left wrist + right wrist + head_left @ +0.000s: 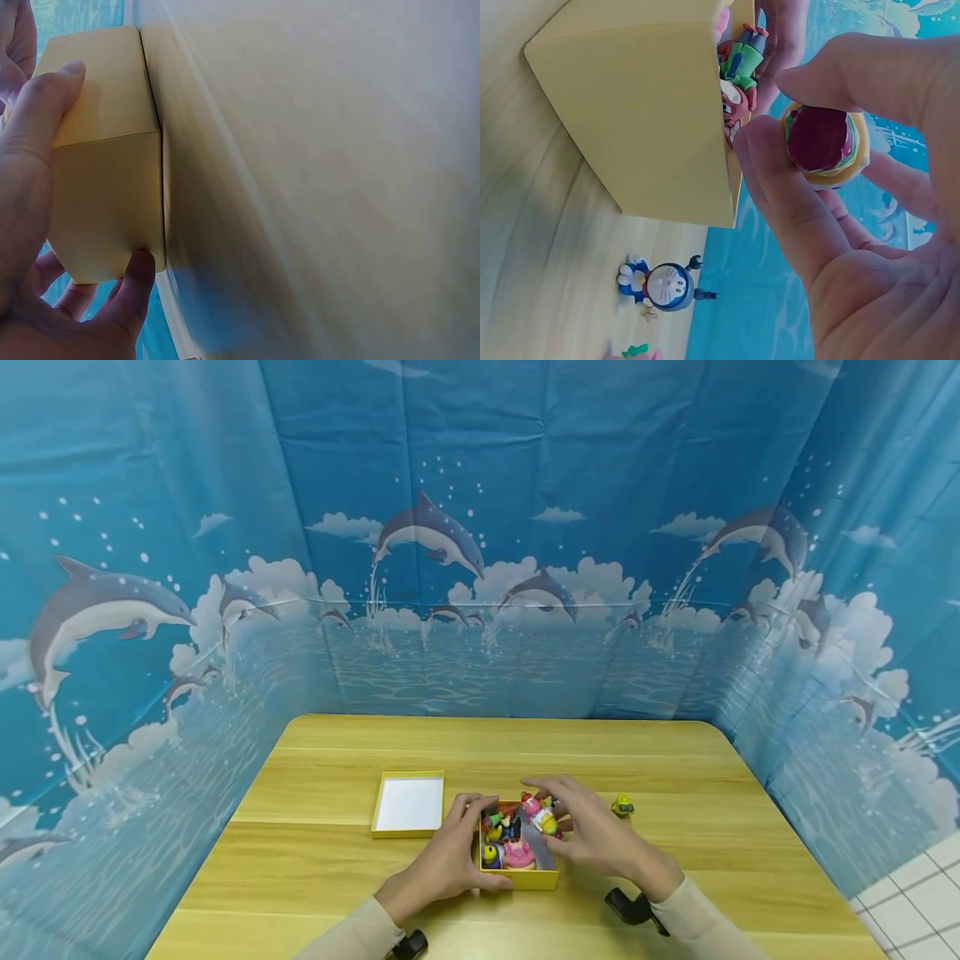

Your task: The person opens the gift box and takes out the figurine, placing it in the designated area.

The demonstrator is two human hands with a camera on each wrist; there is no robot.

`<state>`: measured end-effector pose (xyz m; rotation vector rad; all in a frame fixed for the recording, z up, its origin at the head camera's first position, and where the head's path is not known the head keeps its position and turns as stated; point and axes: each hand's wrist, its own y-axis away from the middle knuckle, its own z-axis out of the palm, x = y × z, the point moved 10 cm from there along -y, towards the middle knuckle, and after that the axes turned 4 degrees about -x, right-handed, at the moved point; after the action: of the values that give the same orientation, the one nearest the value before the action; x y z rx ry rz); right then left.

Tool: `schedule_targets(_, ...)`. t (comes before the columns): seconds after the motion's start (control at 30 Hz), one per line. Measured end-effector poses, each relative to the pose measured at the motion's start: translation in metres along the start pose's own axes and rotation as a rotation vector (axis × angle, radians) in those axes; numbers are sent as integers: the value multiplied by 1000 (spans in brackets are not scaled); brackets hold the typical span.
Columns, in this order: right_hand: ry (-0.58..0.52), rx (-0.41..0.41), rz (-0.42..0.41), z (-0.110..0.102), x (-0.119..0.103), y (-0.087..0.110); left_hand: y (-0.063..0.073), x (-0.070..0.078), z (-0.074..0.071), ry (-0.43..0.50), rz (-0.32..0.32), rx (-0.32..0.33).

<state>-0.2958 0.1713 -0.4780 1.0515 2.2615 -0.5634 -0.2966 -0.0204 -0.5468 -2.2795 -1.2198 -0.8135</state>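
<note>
At the left of the desk (322, 793) lies a yellow box lid (408, 804), white inside. Just right of it, the person's left hand (450, 852) has its grip curled round the near left part of a yellow box (536, 881). Inside the box lie several figurines, among them a green-clothed one (492, 820) and a pink one (519, 854). Above its right side, a pink-and-yellow figurine (542, 817) is tilted, pinched between thumb and fingers in the grip of the right hand (596, 835). The right wrist view shows a Doraemon figurine (667, 287) on the desk near the box. Farther right sits a yellow-green figurine (622, 806).
</note>
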Motion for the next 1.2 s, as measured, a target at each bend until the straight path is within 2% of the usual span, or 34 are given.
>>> schedule_targets(0.33,-1,-19,21,5,1,2,0,1,-1,14,11,1)
schedule_targets(0.7,113,36,22,1,0,1,0,0,0,-1,19,10)
schedule_targets(1.07,43,101,-35,-4,-3,1,-1,0,0,2,17,13)
schedule_targets(1.2,35,114,-32,-8,-1,4,0,0,-1,6,15,13)
